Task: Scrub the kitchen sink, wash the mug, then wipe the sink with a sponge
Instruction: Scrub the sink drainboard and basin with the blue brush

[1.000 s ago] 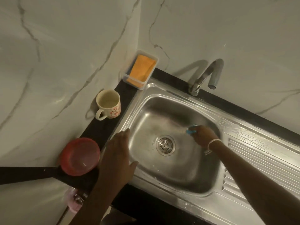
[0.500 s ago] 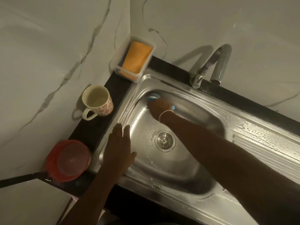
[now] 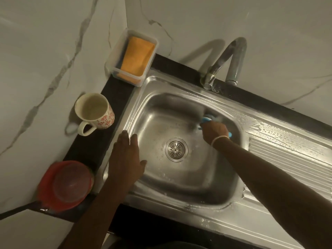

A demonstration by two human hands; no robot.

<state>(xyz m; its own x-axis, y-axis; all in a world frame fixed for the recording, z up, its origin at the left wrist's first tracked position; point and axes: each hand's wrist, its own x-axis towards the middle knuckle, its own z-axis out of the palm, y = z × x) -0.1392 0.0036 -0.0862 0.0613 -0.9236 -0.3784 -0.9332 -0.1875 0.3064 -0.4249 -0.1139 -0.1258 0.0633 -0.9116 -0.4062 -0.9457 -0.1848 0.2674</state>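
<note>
Your left hand [image 3: 125,159] lies flat, fingers straight; your right hand [image 3: 214,131] is curled in a grip, arm extended.

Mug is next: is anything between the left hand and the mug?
Nothing visible. The left hand rests open on the sink rim; only bare black counter separates it from the mug.

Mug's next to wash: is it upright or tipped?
Upright: the mug stands on the black counter, its open mouth facing up.
</note>
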